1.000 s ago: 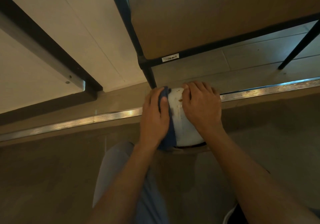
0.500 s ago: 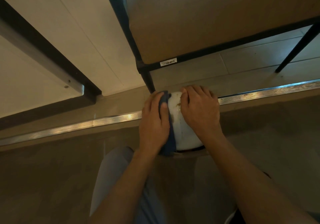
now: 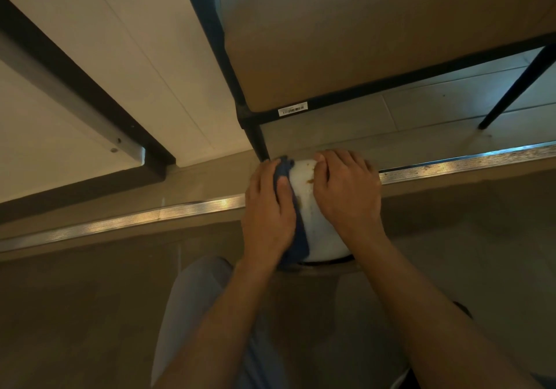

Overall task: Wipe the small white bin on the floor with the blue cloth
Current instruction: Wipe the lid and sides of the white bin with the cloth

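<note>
Head view, the only one on offer.

Item: small white bin (image 3: pixel 313 220), on the floor (image 3: pixel 90 313), lying across the metal threshold strip (image 3: pixel 150 217), close in front of the person's knees. Brown stains (image 3: pixel 310 181) show on the bare white band between the two hands.

Item: blue cloth (image 3: pixel 298 232), pressed flat against the bin's left side; one edge pokes out past the fingertips at the far end, another hangs at the near end by the wrist.

Item: left hand (image 3: pixel 267 214), palm down, closed over the cloth and bearing on the bin.

Item: right hand (image 3: pixel 349 196), bare, fingers spread and cupped over the bin's right side, steadying it. It grips nothing but the bin. The two hands sit just apart, the stained strip between them.

Item: black-framed desk (image 3: pixel 361 42) just beyond, one leg (image 3: pixel 258 145) standing right behind the bin.

Step in hand, by my reckoning: wiping, mid-pass, on the left flank. The stains look untouched, so the next move probably calls for sliding the cloth rightward over them with firm pressure while the right hand keeps the bin from rolling.
</note>
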Demonstrator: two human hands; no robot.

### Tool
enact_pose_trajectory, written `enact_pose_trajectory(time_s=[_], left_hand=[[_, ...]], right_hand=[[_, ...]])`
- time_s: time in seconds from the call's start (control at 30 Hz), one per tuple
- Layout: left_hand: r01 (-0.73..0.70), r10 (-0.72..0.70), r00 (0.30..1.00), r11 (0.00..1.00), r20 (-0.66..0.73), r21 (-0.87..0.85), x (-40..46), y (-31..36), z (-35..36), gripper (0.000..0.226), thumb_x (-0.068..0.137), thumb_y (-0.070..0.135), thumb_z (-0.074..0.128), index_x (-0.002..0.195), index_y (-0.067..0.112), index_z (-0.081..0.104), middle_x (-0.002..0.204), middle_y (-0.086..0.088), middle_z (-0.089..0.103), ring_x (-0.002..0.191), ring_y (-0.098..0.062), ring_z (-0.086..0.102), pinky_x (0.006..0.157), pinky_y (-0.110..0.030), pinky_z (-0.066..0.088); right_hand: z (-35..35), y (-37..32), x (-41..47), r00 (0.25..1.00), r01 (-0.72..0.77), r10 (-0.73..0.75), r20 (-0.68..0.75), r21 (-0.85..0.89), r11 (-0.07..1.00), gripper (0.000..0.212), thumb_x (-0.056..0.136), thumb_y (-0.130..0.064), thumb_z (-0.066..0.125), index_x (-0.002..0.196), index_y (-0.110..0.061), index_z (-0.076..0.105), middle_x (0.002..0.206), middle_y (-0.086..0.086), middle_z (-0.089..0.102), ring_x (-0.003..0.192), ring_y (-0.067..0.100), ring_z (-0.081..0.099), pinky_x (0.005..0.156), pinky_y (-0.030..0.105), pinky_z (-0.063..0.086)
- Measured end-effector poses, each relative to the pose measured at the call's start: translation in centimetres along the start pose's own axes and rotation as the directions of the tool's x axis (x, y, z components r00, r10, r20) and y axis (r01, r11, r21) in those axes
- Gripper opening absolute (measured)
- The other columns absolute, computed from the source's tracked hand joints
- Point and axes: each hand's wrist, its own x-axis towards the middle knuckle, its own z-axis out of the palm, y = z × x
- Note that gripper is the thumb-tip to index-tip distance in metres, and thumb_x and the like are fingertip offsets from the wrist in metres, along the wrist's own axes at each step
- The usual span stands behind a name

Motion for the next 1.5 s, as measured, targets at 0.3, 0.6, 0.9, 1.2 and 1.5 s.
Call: enact_pose_trajectory(time_s=[0.3,0.6,0.9,1.2,1.5], left_hand=[[-0.172,0.176,0.984,0.943,0.009,0.285,-3.2,-0.5,1.2,0.049,0.108,0.036,0.028,0.154,0.019,0.033,0.163,-0.006,0.028,0.153,-0.025,0.020,0.125,-0.040,0.017],[0.196,-0.196,0.979,0.981,0.059,0.016,4.2,1.1,0.2,0.039,0.109,0.035,0.027,0.133,0.022,0.055,0.129,-0.006,0.061,0.114,-0.019,0.058,0.097,-0.036,0.046],[-0.104,0.108,0.993,0.990,-0.039,0.096,-5.0,-1.0,1.2,0.052,0.107,0.038,0.031,0.157,0.026,0.022,0.167,0.002,0.015,0.155,-0.023,0.014,0.123,-0.043,0.020],[0.064,-0.073,0.997,0.973,0.032,0.222,4.1,1.1,0.8,0.039,0.109,0.037,0.025,0.132,0.024,0.054,0.131,-0.004,0.059,0.120,-0.022,0.056,0.102,-0.042,0.046],[-0.086,0.086,0.996,0.996,-0.006,0.030,-1.4,-1.1,0.2,0.047,0.106,0.043,0.029,0.150,0.030,0.034,0.159,0.003,0.033,0.145,-0.017,0.034,0.118,-0.038,0.030]], right_hand=[[-0.2,0.3,0.3,1.000,0.014,-0.014,0.024,-0.011,1.000,0.038,0.100,-0.031,0.030,0.104,-0.019,0.066,0.104,0.001,0.068,0.096,0.017,0.062,0.087,0.035,0.043],[0.0,0.0,0.1,1.000,-0.007,0.008,0.013,-0.022,1.000,0.037,0.100,-0.031,0.032,0.104,-0.019,0.066,0.104,0.001,0.069,0.097,0.018,0.061,0.087,0.037,0.043],[0.0,0.0,0.1,1.000,0.001,-0.001,0.014,-0.019,1.000,0.038,0.100,-0.031,0.032,0.106,-0.017,0.066,0.106,0.003,0.069,0.099,0.020,0.063,0.088,0.040,0.046],[0.0,-0.3,-0.1,1.000,-0.019,0.020,0.017,-0.055,0.998,0.035,0.102,-0.030,0.033,0.105,-0.019,0.065,0.103,0.001,0.068,0.095,0.019,0.062,0.085,0.039,0.046],[0.0,-0.1,0.4,0.999,-0.007,0.010,0.037,-0.072,0.997,0.039,0.102,-0.032,0.029,0.106,-0.019,0.065,0.104,0.001,0.069,0.097,0.018,0.062,0.087,0.038,0.047]])
